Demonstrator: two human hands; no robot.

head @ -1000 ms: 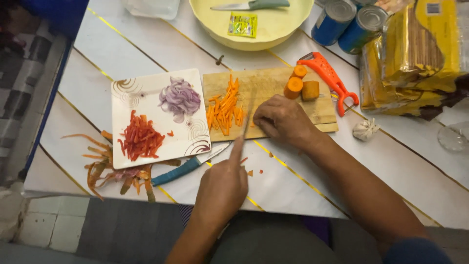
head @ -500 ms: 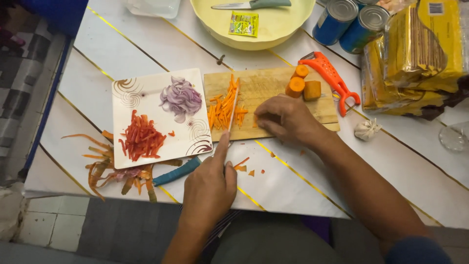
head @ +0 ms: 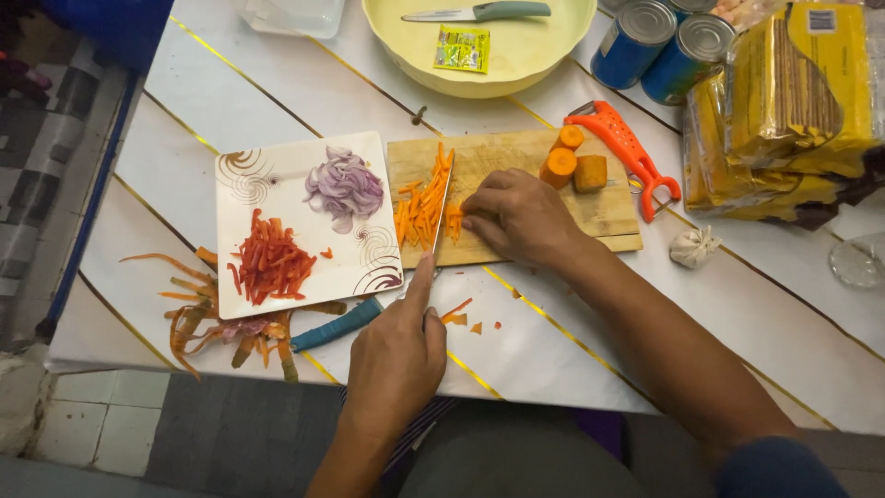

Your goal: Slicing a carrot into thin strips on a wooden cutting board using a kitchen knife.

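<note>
Over the last second the knife (head: pixel 442 203) has slid a little left across the board (head: pixel 608 217), off the fingertips, nudging cut carrot strips (head: pixel 419 205) onto the heap at the board's left end. I judge that one slice is finished and the next is being lined up.

Peels (head: pixel 198 314) lie at the tabletop's near left edge. Beside them is a plate (head: pixel 244 175) holding red strips and sliced onion, with a blue-handled tool (head: pixel 336 325) along its near rim. The left hand (head: pixel 396 355) is closed round the knife handle, forefinger stretched along the spine and the blade on edge. The right hand (head: pixel 521 217), fingers curled, pins a short carrot piece (head: pixel 454 219) just right of the blade. Carrot chunks (head: pixel 572 164) wait at the board's far right corner, with an orange peeler (head: pixel 627 152) just beyond. A few scraps lie off the board's near edge. Nothing blocks the blade, though the fingertips are close to it.
</note>
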